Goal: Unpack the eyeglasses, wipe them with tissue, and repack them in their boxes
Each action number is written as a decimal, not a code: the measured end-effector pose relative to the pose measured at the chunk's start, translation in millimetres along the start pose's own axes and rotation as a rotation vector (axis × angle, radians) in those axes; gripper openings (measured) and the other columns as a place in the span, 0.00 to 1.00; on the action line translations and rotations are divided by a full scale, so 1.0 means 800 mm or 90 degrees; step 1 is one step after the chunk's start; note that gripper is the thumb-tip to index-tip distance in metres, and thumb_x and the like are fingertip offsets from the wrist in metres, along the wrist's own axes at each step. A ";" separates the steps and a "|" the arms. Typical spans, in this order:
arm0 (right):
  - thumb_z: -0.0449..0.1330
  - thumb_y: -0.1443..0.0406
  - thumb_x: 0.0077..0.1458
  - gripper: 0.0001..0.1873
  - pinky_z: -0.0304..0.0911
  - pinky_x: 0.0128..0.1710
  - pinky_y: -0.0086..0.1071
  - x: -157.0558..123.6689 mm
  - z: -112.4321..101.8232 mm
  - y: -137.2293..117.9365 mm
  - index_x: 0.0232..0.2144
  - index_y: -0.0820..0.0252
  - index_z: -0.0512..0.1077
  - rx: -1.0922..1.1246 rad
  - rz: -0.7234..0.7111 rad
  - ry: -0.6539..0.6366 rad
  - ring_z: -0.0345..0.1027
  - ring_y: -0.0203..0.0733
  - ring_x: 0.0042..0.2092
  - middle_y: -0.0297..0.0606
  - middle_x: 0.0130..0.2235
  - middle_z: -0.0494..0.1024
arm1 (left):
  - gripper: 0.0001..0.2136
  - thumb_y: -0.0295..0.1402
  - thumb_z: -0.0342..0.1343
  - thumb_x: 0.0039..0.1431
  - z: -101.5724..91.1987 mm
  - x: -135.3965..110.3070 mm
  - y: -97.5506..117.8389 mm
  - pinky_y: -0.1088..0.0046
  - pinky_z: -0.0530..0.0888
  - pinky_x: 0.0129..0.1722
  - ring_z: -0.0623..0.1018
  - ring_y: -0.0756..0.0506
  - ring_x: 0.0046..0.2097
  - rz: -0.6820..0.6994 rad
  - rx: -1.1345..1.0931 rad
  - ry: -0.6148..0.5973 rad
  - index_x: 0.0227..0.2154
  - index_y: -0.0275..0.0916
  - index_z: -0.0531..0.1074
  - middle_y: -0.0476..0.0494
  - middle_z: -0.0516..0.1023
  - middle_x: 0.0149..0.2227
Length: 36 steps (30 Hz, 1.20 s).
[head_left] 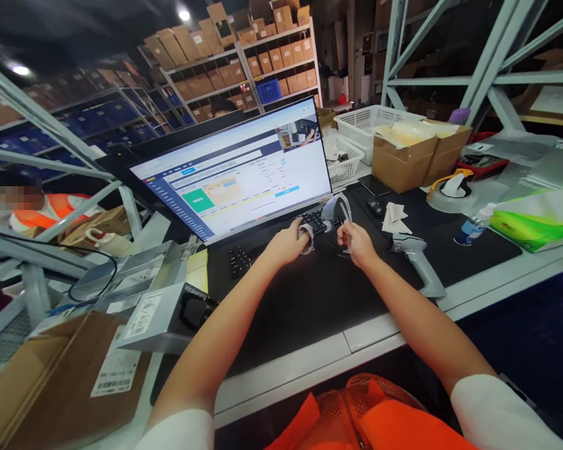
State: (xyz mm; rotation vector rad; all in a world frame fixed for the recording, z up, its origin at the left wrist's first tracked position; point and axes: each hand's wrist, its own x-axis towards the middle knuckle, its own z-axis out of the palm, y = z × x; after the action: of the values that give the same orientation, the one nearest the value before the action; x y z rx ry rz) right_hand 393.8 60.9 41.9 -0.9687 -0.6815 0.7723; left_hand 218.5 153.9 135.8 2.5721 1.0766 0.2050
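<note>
My left hand [288, 244] is over the black keyboard [238, 261], its fingers closed on a small crumpled, shiny piece that looks like clear plastic [306, 239]. To its right, my right hand [358, 244] is closed in a pinch below a pale, shiny looped strip [343, 205]; the strip's exact kind is too blurred to tell. Both hands are above the black desk mat [304, 306], in front of the lit monitor [244, 175]. A grey barcode scanner [420, 262] lies to the right of my right hand, and a crumpled white tissue [395, 219] lies beyond it.
A black mouse [374, 207], a tape roll [453, 190], a small blue bottle [473, 226] and a green tissue pack [537, 219] are on the right. Cardboard boxes [398, 162] and white baskets [375, 115] stand behind. At left are a silver-grey box [164, 319] and a brown carton [75, 375].
</note>
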 end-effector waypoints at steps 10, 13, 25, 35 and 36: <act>0.57 0.42 0.58 0.30 0.49 0.23 0.31 -0.049 0.019 -0.032 0.19 0.55 0.54 -0.142 0.280 -0.547 0.50 0.32 0.19 0.25 0.18 0.54 | 0.20 0.36 0.54 0.64 -0.005 -0.081 -0.050 0.66 0.74 0.49 0.79 0.43 0.46 0.159 -0.024 0.429 0.58 0.38 0.68 0.42 0.81 0.43; 0.53 0.43 0.61 0.28 0.51 0.26 0.32 -0.067 0.037 -0.014 0.21 0.57 0.60 -0.414 0.251 -0.616 0.54 0.34 0.23 0.29 0.21 0.60 | 0.13 0.33 0.53 0.64 -0.006 -0.112 -0.097 0.63 0.74 0.51 0.78 0.44 0.46 0.168 -0.071 0.562 0.50 0.38 0.72 0.42 0.79 0.41; 0.46 0.56 0.69 0.18 0.58 0.36 0.34 -0.083 0.058 0.031 0.35 0.58 0.69 -0.863 0.110 -0.600 0.74 0.46 0.38 0.43 0.35 0.79 | 0.08 0.31 0.55 0.62 0.057 -0.181 -0.173 0.63 0.77 0.47 0.79 0.44 0.44 0.126 -0.140 0.565 0.43 0.40 0.74 0.42 0.80 0.38; 0.56 0.59 0.66 0.13 0.64 0.46 0.36 -0.089 0.074 -0.034 0.42 0.60 0.76 -0.892 -0.149 -0.452 0.74 0.47 0.46 0.44 0.44 0.79 | 0.10 0.34 0.57 0.58 0.060 -0.189 -0.184 0.49 0.74 0.54 0.79 0.37 0.49 0.170 -0.142 0.493 0.43 0.46 0.75 0.42 0.79 0.47; 0.58 0.61 0.64 0.10 0.65 0.45 0.35 -0.086 0.068 -0.044 0.42 0.58 0.76 -0.840 -0.185 -0.421 0.73 0.46 0.45 0.43 0.44 0.78 | 0.12 0.35 0.59 0.56 0.063 -0.186 -0.187 0.46 0.73 0.56 0.78 0.36 0.49 0.172 -0.151 0.490 0.44 0.50 0.75 0.45 0.79 0.47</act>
State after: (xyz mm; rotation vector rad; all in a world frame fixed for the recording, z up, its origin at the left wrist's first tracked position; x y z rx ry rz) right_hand 322.2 16.9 84.4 -1.7307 -1.9913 0.2867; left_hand 27.7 132.6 34.2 2.4352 0.8320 1.3818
